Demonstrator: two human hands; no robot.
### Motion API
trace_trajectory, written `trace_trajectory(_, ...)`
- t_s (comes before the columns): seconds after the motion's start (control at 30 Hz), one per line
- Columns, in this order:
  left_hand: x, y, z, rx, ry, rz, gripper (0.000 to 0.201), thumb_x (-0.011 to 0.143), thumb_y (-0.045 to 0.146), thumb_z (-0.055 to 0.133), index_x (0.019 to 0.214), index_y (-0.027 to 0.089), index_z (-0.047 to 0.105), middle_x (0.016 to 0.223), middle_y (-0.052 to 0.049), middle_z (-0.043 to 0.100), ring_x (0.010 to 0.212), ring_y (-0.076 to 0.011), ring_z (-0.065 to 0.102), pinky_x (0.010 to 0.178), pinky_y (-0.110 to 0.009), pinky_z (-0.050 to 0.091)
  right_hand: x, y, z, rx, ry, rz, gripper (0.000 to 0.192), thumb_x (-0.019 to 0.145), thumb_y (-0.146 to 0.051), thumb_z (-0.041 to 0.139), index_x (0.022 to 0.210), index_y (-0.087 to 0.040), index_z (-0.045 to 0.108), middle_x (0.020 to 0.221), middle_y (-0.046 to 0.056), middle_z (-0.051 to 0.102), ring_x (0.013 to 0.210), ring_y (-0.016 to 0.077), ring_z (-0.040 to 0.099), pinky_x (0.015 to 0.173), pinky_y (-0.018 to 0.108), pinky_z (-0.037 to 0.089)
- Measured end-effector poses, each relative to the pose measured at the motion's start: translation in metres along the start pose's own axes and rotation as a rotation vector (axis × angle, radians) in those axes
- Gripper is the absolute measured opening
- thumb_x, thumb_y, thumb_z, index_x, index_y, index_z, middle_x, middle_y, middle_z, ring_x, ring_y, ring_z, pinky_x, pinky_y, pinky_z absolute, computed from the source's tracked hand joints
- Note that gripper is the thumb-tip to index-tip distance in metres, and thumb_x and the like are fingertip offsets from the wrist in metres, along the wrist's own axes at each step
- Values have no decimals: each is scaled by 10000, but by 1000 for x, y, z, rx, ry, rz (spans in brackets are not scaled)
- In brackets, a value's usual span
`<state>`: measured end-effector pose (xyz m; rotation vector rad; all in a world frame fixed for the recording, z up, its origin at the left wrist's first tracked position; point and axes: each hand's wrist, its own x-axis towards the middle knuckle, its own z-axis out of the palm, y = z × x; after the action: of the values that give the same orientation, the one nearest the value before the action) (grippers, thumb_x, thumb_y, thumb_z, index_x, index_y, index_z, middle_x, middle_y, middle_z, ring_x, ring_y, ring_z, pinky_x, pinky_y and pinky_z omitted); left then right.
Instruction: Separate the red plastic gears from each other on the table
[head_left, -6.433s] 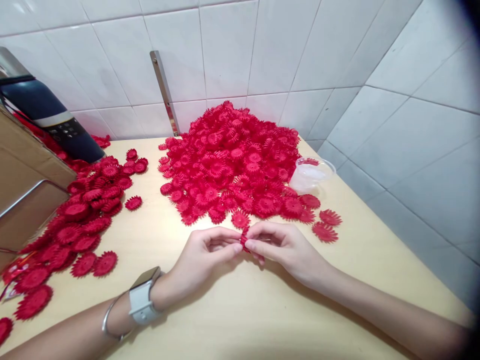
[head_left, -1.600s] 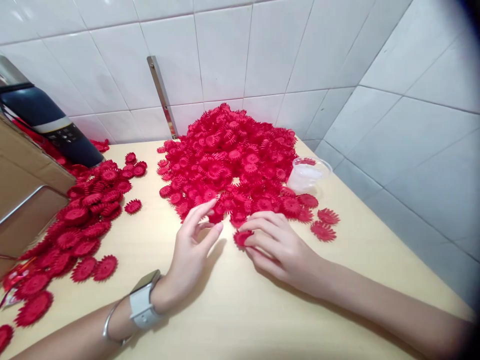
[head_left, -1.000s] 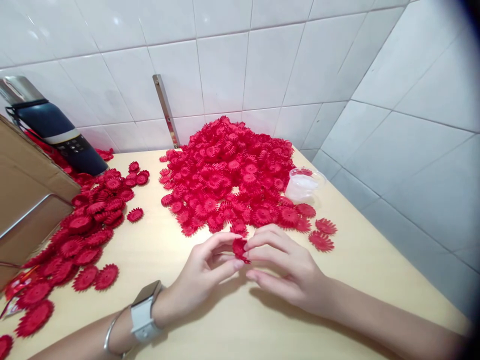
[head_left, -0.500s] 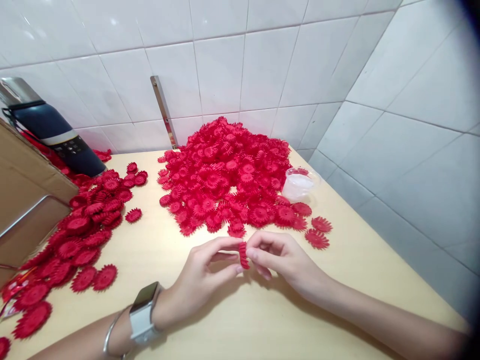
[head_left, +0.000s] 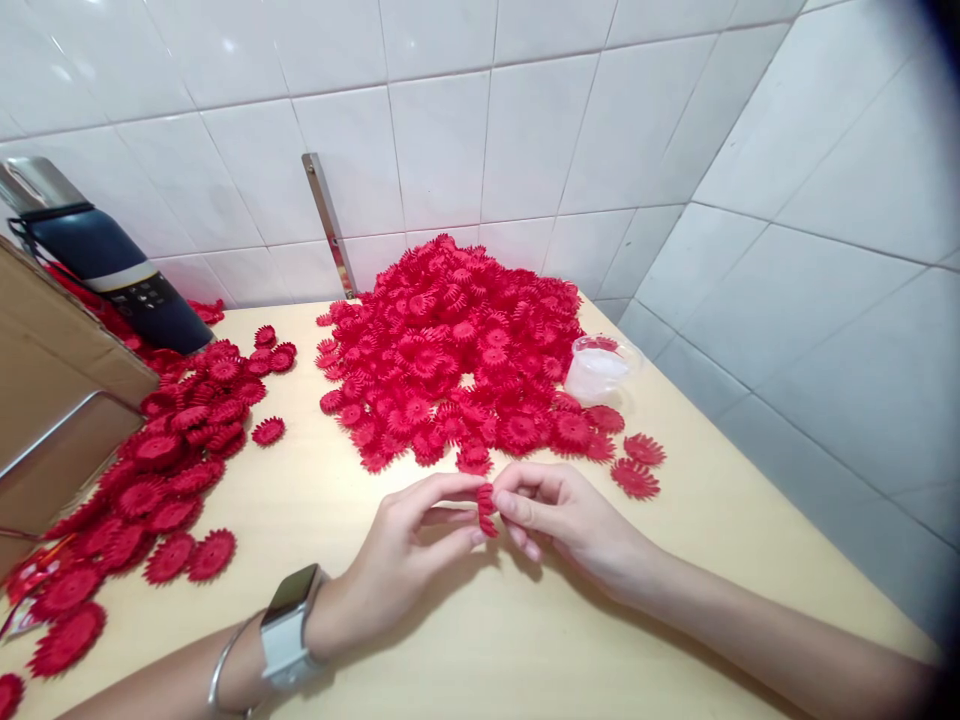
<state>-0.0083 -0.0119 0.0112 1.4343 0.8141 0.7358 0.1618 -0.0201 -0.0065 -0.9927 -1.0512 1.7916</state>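
Between the thumb and index finger of my left hand (head_left: 420, 535) is a small red disc with a fringed edge (head_left: 487, 510), held edge-on above the table. My right hand (head_left: 551, 515) meets the disc from the right, thumb and index finger pinched at its face. Whether those fingertips also grip something tiny is hidden. Just beyond the fingers rises a large heap of similar red fringed discs (head_left: 457, 340). A smartwatch (head_left: 292, 620) and a thin bangle are on my left wrist.
More red discs (head_left: 172, 460) spread along the left, beside a cardboard box (head_left: 67, 350) and a dark blue bottle (head_left: 112, 260). A clear plastic cup (head_left: 598, 372) stands right of the heap. Two loose discs (head_left: 636, 478) lie below it. Tiled walls bound the table (head_left: 570, 650) behind and right.
Both hands stay in nearly the same place around the disc. The right fingers have shifted slightly at its face, and the disc's fringe looks a little different.
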Motion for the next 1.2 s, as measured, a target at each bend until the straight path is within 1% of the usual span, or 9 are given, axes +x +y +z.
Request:
trace_trajectory(0.27, 1, 0, 1, -7, 16, 0, 224, 764, 182, 566, 988, 180, 571, 970, -47, 624, 887, -172, 608, 806, -289, 505, -1, -3, 1, -46, 1, 15, 186, 737, -312, 617, 708, -132, 586, 477, -43, 524, 409, 43, 459, 385, 150, 368)
trace_trajectory(0.37, 2, -1, 1, -13, -13, -16, 217, 764, 185, 568, 982, 182, 570, 973, -43, 619, 900, -174, 607, 817, -292, 501, 0, -3, 1, -85, 20, 21, 175, 730, -297, 611, 694, -131, 570, 474, -37, 533, 404, 52, 459, 381, 160, 365)
trace_trajectory(0.5, 3, -4, 0, -7, -1, -26, 312, 733, 180, 607, 1032, 200, 518, 1058, -47, 563, 979, -177, 570, 885, -306, 459, 0, -2, 3, -134, 86, -21, 146, 717, -261, 587, 668, -143, 518, 459, -47, 513, 391, 61, 436, 401, 192, 367)
trace_trajectory(0.6, 3, -7, -2, 54, 64, -6, 178, 720, 206, 621, 878, 181, 543, 1077, -50, 508, 1016, -181, 535, 906, -308, 430, -2, -2, 6, -210, 90, -70, 119, 728, -230, 566, 672, -149, 500, 490, -47, 500, 438, 67, 438, 446, 202, 359)
trace_trajectory(0.7, 3, -7, -3, 202, 90, 11, 97, 723, 236, 616, 699, 152, 574, 1049, -59, 503, 1005, -186, 519, 879, -290, 419, -4, -2, 10, -321, 15, -87, 115, 774, -229, 524, 694, -148, 505, 547, -33, 494, 507, 81, 452, 490, 209, 350)
trace_trajectory(0.83, 3, -5, -4, 308, 85, 40, 68, 750, 200, 578, 721, 165, 628, 1015, -48, 539, 959, -159, 521, 872, -263, 384, -4, -3, 11, -411, -45, -87, 156, 818, -270, 485, 719, -149, 494, 589, -23, 487, 547, 93, 454, 510, 219, 344)
trace_trajectory(0.93, 4, -5, -5, 316, 101, 48, 113, 755, 136, 545, 707, 175, 640, 1002, -39, 548, 947, -148, 520, 861, -251, 379, -1, -6, 3, -298, -112, -16, 183, 829, -289, 482, 707, -153, 463, 568, -26, 493, 523, 93, 462, 520, 234, 367)
trace_trajectory(1.03, 6, -7, -9, 295, 167, 16, 142, 741, 102, 526, 647, 158, 616, 979, -50, 549, 920, -156, 536, 823, -258, 399, 4, -12, -12, -29, -218, 102, 190, 829, -265, 489, 680, -154, 454, 525, -31, 480, 471, 87, 443, 482, 237, 372)
trace_trajectory(1.2, 11, -9, -10, 294, 236, 23, 149, 727, 105, 519, 593, 153, 562, 970, -55, 553, 936, -170, 535, 825, -270, 390, 7, -21, -26, 268, -151, 85, 177, 790, -149, 549, 625, -126, 490, 557, -32, 429, 524, 67, 452, 491, 187, 363)
